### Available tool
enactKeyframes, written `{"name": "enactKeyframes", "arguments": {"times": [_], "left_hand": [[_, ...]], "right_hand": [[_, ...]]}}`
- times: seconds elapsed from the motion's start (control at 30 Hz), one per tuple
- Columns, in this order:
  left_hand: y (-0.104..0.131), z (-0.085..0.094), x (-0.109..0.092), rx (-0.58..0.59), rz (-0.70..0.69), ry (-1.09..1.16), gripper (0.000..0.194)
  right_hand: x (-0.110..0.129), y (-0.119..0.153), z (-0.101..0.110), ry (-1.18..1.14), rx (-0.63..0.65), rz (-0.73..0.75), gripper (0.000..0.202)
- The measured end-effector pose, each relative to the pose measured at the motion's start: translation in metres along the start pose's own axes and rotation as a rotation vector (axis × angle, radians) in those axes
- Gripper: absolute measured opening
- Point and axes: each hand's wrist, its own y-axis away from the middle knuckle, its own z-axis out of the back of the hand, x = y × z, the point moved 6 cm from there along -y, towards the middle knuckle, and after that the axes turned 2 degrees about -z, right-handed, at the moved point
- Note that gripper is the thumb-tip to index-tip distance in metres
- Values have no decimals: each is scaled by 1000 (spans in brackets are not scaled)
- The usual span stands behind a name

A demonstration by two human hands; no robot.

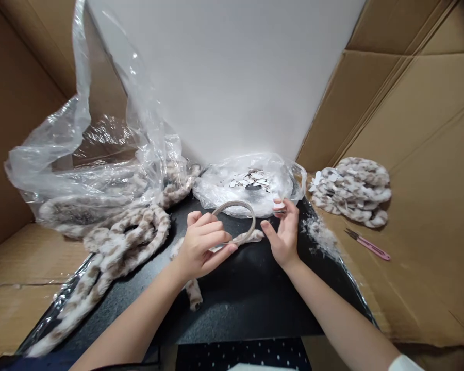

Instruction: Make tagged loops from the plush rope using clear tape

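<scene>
Near the middle of the head view, my left hand (205,242) is closed on a roll of tape (251,219), a thin, pale ring held up over the black table. My right hand (284,234) is to the right of the roll, apart from it. Its thumb is spread away, and a small white piece (279,204) sits at its raised fingertips. Behind and below my left hand, a spotted furry strip (194,293) lies on the table, partly hidden by that hand.
Spotted furry strips (127,239) and clear plastic (112,175) fill the left. Behind my hands lies a plastic bag (216,185) with scraps. At right are bundled furry strips (351,190), loose fluff (320,234) and a pink-handled tool (373,248). Cardboard walls (421,154) flank the black table (251,309).
</scene>
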Motion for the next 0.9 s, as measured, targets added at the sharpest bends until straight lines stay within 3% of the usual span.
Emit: {"name": "enactKeyframes", "arguments": {"times": [0.1, 0.2, 0.37, 0.9], "left_hand": [[4, 1, -6, -14, -63, 20, 28], [6, 1, -9, -14, -107, 4, 27], [6, 2, -13, -25, -165, -38, 26], [9, 6, -21, -68, -270, -111, 17]], "right_hand": [[3, 6, -17, -365, 239, -144, 83], [13, 11, -26, -545, 387, -240, 95], [20, 12, -25, -609, 403, -326, 97], [26, 12, -26, -704, 419, -356, 102]]}}
